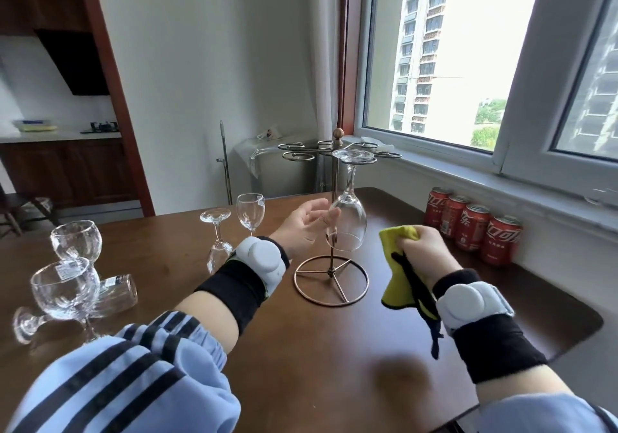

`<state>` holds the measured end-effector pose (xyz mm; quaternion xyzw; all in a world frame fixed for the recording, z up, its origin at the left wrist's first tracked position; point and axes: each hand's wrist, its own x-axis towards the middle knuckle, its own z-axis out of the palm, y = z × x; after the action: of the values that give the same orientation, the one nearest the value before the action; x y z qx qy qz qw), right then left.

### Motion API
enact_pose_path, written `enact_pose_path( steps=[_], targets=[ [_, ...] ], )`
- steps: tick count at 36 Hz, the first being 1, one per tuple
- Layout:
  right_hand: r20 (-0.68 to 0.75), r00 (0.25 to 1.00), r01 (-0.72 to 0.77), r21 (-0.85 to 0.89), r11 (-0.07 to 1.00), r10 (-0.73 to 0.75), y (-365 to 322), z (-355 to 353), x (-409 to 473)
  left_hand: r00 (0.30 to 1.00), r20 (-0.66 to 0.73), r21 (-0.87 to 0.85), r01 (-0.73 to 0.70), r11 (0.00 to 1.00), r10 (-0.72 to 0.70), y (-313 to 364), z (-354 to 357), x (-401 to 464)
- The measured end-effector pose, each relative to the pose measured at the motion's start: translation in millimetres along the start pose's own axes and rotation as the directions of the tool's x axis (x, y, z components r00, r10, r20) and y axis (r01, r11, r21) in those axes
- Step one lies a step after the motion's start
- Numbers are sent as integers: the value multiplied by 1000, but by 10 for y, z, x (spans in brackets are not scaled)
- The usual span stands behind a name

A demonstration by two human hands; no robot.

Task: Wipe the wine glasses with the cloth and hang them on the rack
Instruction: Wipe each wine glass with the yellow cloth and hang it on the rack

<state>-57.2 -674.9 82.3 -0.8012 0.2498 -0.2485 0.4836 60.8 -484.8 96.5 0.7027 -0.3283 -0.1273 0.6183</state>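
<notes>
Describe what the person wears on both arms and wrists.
Both arms wear light blue sleeves with dark stripes and elastic cuffs. Each wrist has a black wristband carrying a rounded white device. A black strap runs over the back of the right hand.

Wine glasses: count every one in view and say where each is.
6. One hangs upside down on the rack. On the table: two upright at far left, one lying behind them, one inverted mid-table, one upright beyond it.
</notes>
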Motion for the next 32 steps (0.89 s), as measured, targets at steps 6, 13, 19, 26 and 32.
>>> enact_pose_path(
  steps=[6, 13, 19, 26, 32],
  targets=[
    [-188, 980, 118, 272, 955, -67, -388, -120, 9, 968, -242, -116, -90, 989, 59, 277, -282, 48],
    [-100, 995, 46, 495, 868, 4, -909, -221, 49, 937, -338, -238, -172, 956, 85, 580, -548, 180],
    [-76, 997, 11, 473, 881, 29, -1067, -118, 97, 949, -299, -167, -156, 974, 101, 567, -532, 217],
    [-90, 995, 9, 462, 887, 36, -1007, -55, 248, 939, -322, -170, -183, 968, 121, 554, -477, 222],
    [-69, 996, -22, 457, 889, 60, -1002, -70, 332, 915, -357, -125, -245, 961, 187, 531, -397, 230]
  ],
)
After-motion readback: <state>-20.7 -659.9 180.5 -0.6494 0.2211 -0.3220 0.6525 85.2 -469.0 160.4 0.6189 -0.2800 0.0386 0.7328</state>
